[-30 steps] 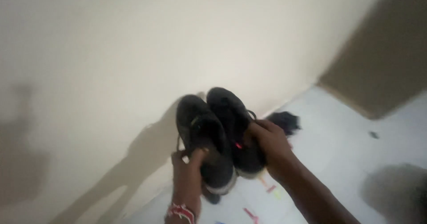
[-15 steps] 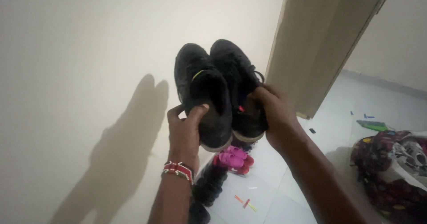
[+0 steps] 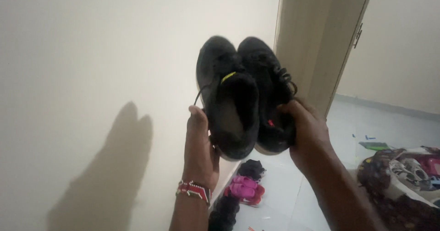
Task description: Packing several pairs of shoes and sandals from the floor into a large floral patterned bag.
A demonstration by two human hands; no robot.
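the left hand [image 3: 200, 141] gripped the left black sneaker [image 3: 227, 98] at its heel, fingers curled around the back, and the right hand [image 3: 308, 131] clasped the right black sneaker [image 3: 270, 91] along its side. the pair was held side by side, touching, toes up, in front of the cream wall [image 3: 91, 52]. compared with half a second earlier, the shoes had risen and shifted a little to the right, closer to the wooden door [image 3: 321, 33], with both grips unchanged. a beaded bracelet [image 3: 195, 190] circled the left wrist. below, pink sandals [image 3: 245, 188] and dark shoes [image 3: 224, 212] lay on the white floor [image 3: 284, 199], and patterned cloth [image 3: 403, 176] sat at the right.
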